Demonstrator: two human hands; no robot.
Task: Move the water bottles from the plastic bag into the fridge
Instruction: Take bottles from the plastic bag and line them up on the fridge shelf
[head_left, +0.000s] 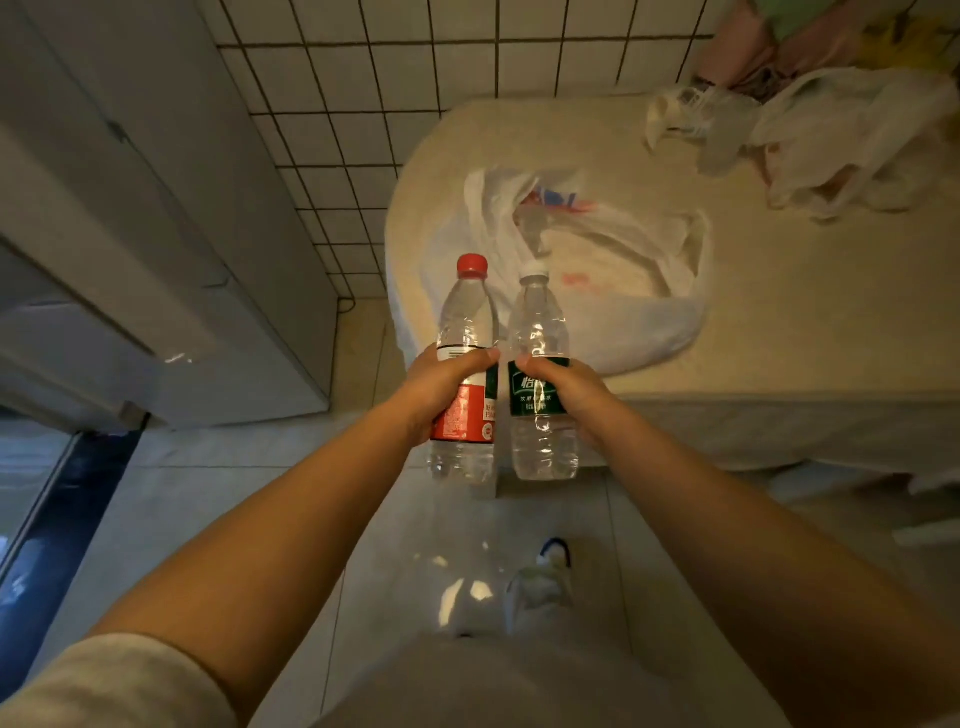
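My left hand (441, 384) grips a clear water bottle with a red cap and red label (465, 322), held upright. Beside it my right hand (558, 387) grips a second clear bottle with a white cap and green label (537, 322), also upright. Both bottles hang in the air just in front of the table's near-left corner. Behind them the white plastic bag (623, 291) lies open and slumped on the beige table (779, 332); something with a red and blue print shows inside its mouth. The white fridge (156, 234) stands at the left with its doors closed.
More crumpled white plastic bags (841, 145) and coloured cloth lie at the table's far right. A white tiled wall (415, 67) runs behind. My foot in a light shoe (543, 582) stands on the glossy floor tiles. A dark glass panel (47, 519) is at lower left.
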